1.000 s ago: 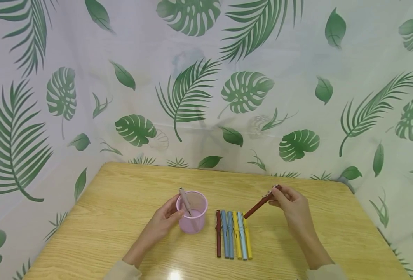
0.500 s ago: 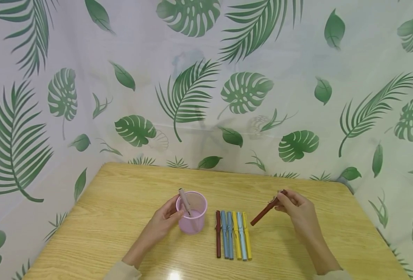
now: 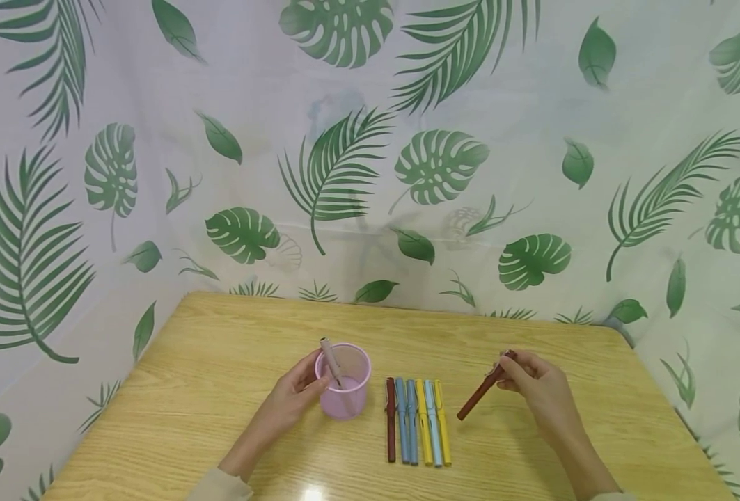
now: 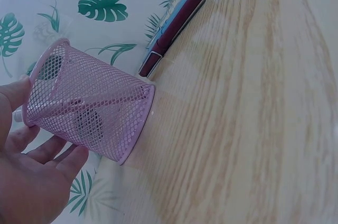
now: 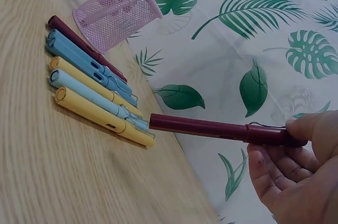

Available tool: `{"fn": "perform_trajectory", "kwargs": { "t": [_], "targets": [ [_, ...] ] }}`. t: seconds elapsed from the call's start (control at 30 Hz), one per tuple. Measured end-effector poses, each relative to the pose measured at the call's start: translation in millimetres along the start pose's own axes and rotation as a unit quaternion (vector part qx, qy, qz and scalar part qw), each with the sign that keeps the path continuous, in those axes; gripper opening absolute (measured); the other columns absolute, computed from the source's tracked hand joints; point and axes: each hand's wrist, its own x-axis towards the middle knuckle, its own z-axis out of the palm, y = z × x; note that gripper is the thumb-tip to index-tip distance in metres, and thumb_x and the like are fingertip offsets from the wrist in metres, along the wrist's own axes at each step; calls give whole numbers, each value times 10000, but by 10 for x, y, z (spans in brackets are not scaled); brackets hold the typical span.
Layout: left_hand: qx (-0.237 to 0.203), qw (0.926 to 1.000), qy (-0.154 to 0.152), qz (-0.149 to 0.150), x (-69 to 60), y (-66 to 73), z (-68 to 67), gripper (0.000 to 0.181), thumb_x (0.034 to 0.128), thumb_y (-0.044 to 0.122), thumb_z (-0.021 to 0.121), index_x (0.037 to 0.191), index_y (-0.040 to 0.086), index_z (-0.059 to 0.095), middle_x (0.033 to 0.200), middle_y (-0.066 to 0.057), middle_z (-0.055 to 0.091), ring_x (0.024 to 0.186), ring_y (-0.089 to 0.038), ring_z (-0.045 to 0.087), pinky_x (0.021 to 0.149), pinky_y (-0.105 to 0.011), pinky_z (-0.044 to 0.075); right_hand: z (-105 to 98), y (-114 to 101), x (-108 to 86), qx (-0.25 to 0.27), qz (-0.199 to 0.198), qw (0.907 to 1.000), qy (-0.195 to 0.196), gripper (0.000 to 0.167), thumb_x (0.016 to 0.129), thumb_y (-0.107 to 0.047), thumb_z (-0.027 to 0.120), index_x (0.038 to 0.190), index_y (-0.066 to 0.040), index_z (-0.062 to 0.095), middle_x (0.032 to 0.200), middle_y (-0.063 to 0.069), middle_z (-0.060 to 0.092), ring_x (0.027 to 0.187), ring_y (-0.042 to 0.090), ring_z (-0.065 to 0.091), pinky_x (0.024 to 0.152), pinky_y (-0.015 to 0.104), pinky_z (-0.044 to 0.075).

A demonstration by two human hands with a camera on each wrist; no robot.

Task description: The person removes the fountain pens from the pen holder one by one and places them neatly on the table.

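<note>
My left hand [image 3: 289, 398] grips the rim and side of a pink mesh pen cup [image 4: 90, 102] standing on the table. One grey pen [image 3: 331, 358] leans inside the cup. My right hand [image 3: 541, 390] pinches a dark red pen [image 5: 206, 128] by its capped end, tilted, with its lower end pointing toward the row of pens. That row lies side by side between the hands: a dark red pen [image 3: 391, 421], two blue pens [image 5: 84, 57], a yellow pen [image 3: 424, 424], a light blue pen [image 5: 87, 93] and another yellow pen [image 5: 95, 113] on the right.
The wooden table [image 3: 250, 327] runs back to a white curtain [image 3: 357, 209] printed with green leaves, which also hangs along both sides. A bright light spot shows near the table's front edge.
My right hand has moved right and toward me, carrying the dark red pen from above the row's right end to beside it. The left hand and cup have stayed in place.
</note>
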Motion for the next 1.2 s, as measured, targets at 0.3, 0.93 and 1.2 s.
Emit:
{"fn": "perform_trajectory", "kwargs": {
  "t": [0.3, 0.93, 1.2],
  "targets": [
    [45, 10000, -42, 18, 10, -18, -4, 645, 1072, 167, 582, 1621, 24, 275, 1560, -263, 426, 1448, -422, 404, 1201, -452, 351, 33, 95, 16, -87, 399, 9990, -167, 288, 1041, -239, 658, 1141, 31, 682, 951, 20, 732, 829, 141, 709, 835, 279, 612],
    [-73, 10000, -42, 7, 15, -8, 0, 671, 1068, 191, 595, 1618, 0, 261, 1585, -276, 382, 1459, -426, 383, 1164, -362, 400, 168, 315, 30, -439, 677, 9955, -506, 439, 1045, -216, 649, 1297, 140, 599, 1013, 122, 735, 855, 184, 704, 836, 354, 625],
    [-8, 10000, 23, 1, 9, -7, 6, 668, 1065, 186, 599, 1617, 3, 270, 1567, -276, 411, 1448, -428, 401, 1166, -378, 403, 245, 365, 52, -593, 691, 9947, -486, 423, 1047, -193, 643, 1297, 145, 599, 928, 92, 725, 802, 159, 677, 756, 338, 628]
  ]
}}
